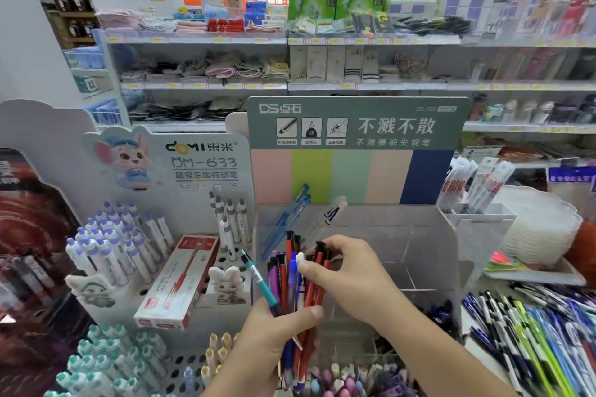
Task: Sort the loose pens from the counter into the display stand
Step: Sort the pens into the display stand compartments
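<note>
In front of the clear stand (419, 235), the left hand (271, 338) clasps a bundle of pens (296, 284) low on the barrels while the right hand (348, 271) pinches their caps; light, stiff, slick plastic, likely best drawn singly by the cap.

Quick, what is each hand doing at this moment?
Left hand: grips a mixed bundle of red, blue and purple pens.
Right hand: pinches red pens in that bundle.

Far behind stood shelves (200, 40) of folded cloths — green packs (311, 3) sat on top. A red-and-white box (179, 280) leaned at near left, and stacked white plates (541, 229) sat right.
</note>
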